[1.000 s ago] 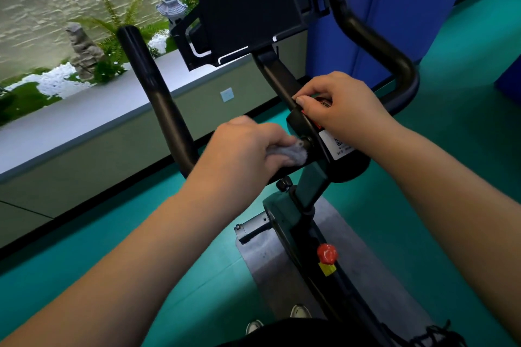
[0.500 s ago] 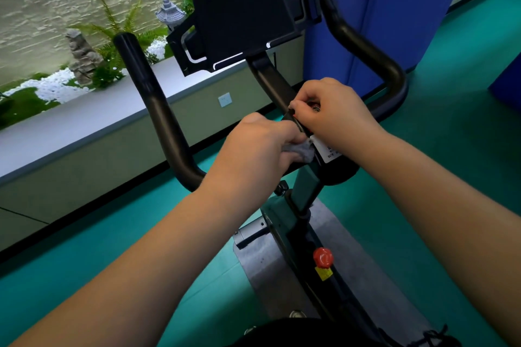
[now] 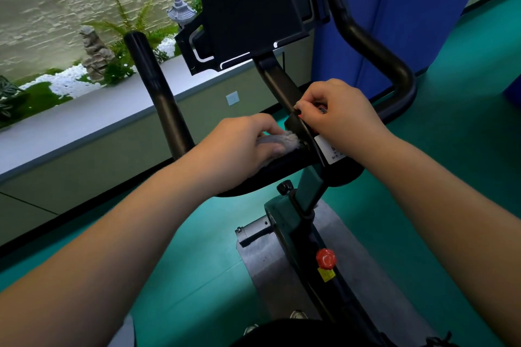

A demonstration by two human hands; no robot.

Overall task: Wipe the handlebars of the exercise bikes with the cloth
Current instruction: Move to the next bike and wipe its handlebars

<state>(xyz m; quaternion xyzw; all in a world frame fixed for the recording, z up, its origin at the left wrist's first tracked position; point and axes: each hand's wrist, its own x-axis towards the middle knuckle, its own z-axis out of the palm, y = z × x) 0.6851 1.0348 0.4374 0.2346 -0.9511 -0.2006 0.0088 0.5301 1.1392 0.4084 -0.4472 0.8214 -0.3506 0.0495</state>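
The grey cloth (image 3: 282, 140) was held bunched under the curled fingers of the left hand (image 3: 242, 146) and pressed onto the black handlebars (image 3: 284, 162), on the crossbar just left of the centre clamp (image 3: 303, 132). The wiping of that inner section was judged to be the step in hand. The right hand (image 3: 338, 115) was rested on the clamp with its fingers curled at its upper edge; whether anything was pinched there could not be told. The left upright grip (image 3: 158, 87) and the right curved grip (image 3: 366, 36) were judged not yet reached by the cloth, so a slide outward along the bar was called for next. Most of the cloth was hidden beneath the hand, the label (image 3: 328, 149) by the clamp was too small to read, and the console (image 3: 248, 8) was seen only from behind.
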